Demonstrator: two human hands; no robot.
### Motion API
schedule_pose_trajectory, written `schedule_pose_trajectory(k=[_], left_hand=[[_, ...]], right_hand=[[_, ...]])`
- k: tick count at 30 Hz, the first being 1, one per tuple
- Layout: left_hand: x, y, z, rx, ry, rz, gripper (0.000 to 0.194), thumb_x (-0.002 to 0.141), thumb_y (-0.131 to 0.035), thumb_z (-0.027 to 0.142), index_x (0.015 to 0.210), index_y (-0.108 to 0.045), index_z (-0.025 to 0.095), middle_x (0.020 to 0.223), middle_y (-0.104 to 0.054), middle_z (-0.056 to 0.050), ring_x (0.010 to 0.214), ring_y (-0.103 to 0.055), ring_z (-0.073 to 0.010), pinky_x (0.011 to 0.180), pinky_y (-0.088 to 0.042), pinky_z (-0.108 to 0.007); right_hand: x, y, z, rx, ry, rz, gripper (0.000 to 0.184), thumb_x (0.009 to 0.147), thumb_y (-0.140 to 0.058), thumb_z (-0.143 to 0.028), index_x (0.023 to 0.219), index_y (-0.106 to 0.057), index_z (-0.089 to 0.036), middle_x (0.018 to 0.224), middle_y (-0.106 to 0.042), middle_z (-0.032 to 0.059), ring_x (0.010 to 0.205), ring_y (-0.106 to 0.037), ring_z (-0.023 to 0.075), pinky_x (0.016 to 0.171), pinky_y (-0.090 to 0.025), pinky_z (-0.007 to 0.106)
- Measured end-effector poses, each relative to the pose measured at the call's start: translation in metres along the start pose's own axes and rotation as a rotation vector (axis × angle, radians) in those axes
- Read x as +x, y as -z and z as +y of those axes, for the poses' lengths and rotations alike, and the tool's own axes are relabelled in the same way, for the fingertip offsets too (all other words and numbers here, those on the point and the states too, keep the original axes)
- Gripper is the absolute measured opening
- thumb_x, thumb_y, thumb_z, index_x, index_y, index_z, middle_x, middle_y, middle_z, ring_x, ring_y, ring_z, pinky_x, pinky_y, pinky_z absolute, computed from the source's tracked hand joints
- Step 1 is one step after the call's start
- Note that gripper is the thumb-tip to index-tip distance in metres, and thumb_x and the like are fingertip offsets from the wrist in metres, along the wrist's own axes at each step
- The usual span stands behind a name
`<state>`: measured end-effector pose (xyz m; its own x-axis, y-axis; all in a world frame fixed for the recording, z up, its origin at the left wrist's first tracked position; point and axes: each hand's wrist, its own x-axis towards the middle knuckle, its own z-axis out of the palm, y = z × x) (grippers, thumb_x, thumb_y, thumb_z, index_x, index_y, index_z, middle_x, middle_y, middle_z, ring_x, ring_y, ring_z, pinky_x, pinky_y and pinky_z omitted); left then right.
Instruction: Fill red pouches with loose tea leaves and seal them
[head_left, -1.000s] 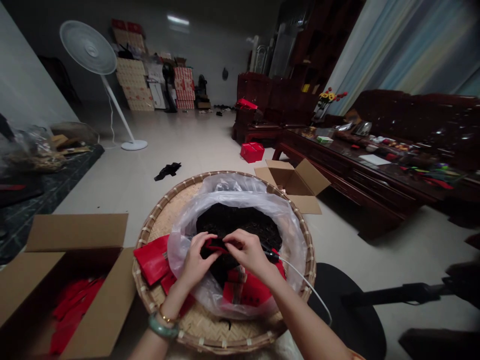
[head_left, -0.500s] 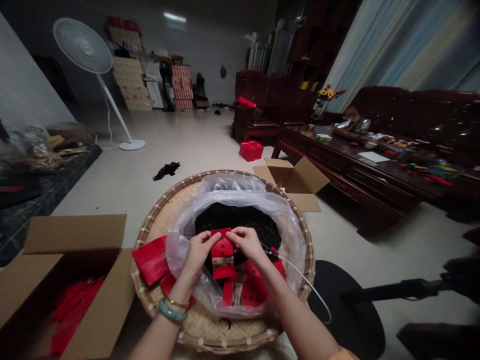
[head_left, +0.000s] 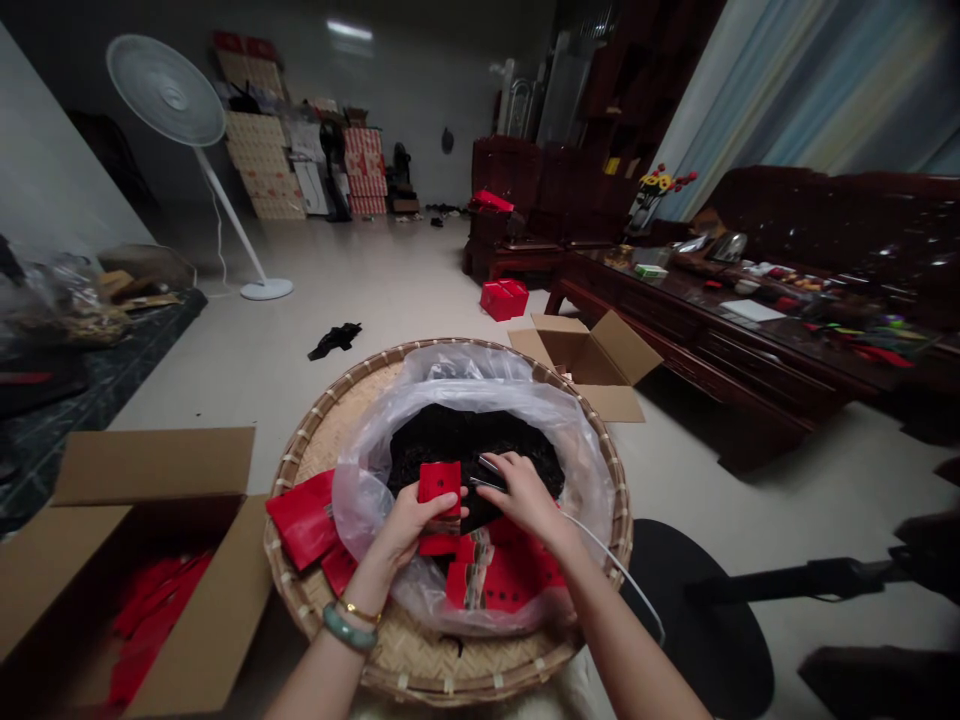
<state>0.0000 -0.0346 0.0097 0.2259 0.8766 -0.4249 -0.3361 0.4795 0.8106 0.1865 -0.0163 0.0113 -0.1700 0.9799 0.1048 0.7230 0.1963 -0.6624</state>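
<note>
My left hand [head_left: 411, 522] is closed on a small red packet [head_left: 439, 482], thumb across its front, holding it upright over the bag. In my right hand [head_left: 529, 498] is a corded clamp-like sealer [head_left: 487, 484]. Its two thin metallic jaws stand apart, pointing at the packet; its handle is mostly hidden by the hand. Below both hands an open clear plastic bag [head_left: 360, 430] holds dark loose material [head_left: 465, 430]. More red packets [head_left: 499, 580] with a landscape band lie at the bag's near side.
A round woven bamboo tray [head_left: 330, 405] carries the bag and other red packets [head_left: 306, 520]. An open carton [head_left: 157, 465] with red packets stands at left, another carton [head_left: 600, 360] behind right. A white cord [head_left: 611, 555] trails over the tray rim near a black round base [head_left: 697, 620].
My right hand has let go of the packet's top edge and taken up the corded sealer. My left hand now holds the packet alone.
</note>
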Motion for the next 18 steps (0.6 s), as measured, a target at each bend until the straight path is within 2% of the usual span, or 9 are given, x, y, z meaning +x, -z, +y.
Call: schedule_pose_trajectory(k=[3, 6, 10, 14, 15, 18], left_hand=[[0.000, 0.000, -0.001, -0.020, -0.002, -0.010, 0.045, 0.056, -0.080, 0.026, 0.094, -0.061, 0.011, 0.108, -0.066, -0.018, 0.073, -0.070, -0.0241, 0.056, -0.057, -0.031], [0.000, 0.000, -0.004, -0.014, -0.004, -0.027, 0.044, 0.057, -0.079, 0.026, 0.094, -0.061, 0.011, 0.109, -0.065, -0.018, 0.073, -0.070, -0.0240, 0.056, -0.057, -0.031], [-0.001, -0.001, -0.004, -0.007, -0.002, -0.004, 0.046, 0.055, -0.080, 0.027, 0.093, -0.061, 0.010, 0.108, -0.066, -0.019, 0.071, -0.070, -0.0232, 0.056, -0.057, -0.030], [-0.002, -0.001, -0.003, 0.001, 0.007, -0.003, 0.044, 0.054, -0.080, 0.026, 0.091, -0.062, 0.010, 0.108, -0.065, -0.019, 0.072, -0.069, -0.0225, 0.056, -0.057, -0.030], [-0.001, -0.001, -0.003, 0.013, 0.004, -0.006, 0.043, 0.055, -0.080, 0.026, 0.091, -0.062, 0.010, 0.107, -0.066, -0.019, 0.072, -0.069, -0.0227, 0.056, -0.057, -0.030], [0.001, -0.001, -0.005, 0.069, -0.009, -0.026, 0.041, 0.056, -0.079, 0.026, 0.090, -0.063, 0.011, 0.101, -0.069, -0.016, 0.073, -0.069, -0.0235, 0.057, -0.057, -0.030]], right_hand=[[-0.011, 0.009, 0.018, -0.407, -0.075, -0.099, 0.056, 0.068, -0.066, -0.022, 0.123, -0.053, -0.019, 0.109, -0.059, 0.0142, 0.100, -0.051, 0.0288, 0.083, -0.041, 0.038], [-0.015, 0.003, 0.029, -0.501, -0.101, -0.148, 0.053, 0.073, -0.060, -0.022, 0.124, -0.050, -0.017, 0.107, -0.057, 0.0141, 0.099, -0.051, 0.0277, 0.083, -0.040, 0.036], [-0.009, 0.000, 0.036, -0.315, -0.091, -0.110, 0.048, 0.073, -0.059, -0.021, 0.120, -0.053, -0.017, 0.105, -0.055, 0.0105, 0.096, -0.054, 0.0218, 0.083, -0.041, 0.030], [-0.002, 0.021, 0.035, 0.031, -0.098, -0.040, 0.044, 0.075, -0.061, -0.027, 0.117, -0.057, -0.015, 0.100, -0.060, 0.0098, 0.087, -0.057, 0.0209, 0.078, -0.045, 0.032], [-0.001, 0.029, 0.032, 0.124, -0.089, -0.060, 0.044, 0.074, -0.062, -0.030, 0.115, -0.058, -0.014, 0.100, -0.061, 0.0095, 0.089, -0.058, 0.0216, 0.079, -0.045, 0.033], [0.001, 0.044, 0.017, 0.308, -0.010, -0.223, 0.045, 0.068, -0.069, -0.035, 0.109, -0.064, -0.016, 0.103, -0.065, 0.0073, 0.095, -0.058, 0.0236, 0.085, -0.044, 0.036]])
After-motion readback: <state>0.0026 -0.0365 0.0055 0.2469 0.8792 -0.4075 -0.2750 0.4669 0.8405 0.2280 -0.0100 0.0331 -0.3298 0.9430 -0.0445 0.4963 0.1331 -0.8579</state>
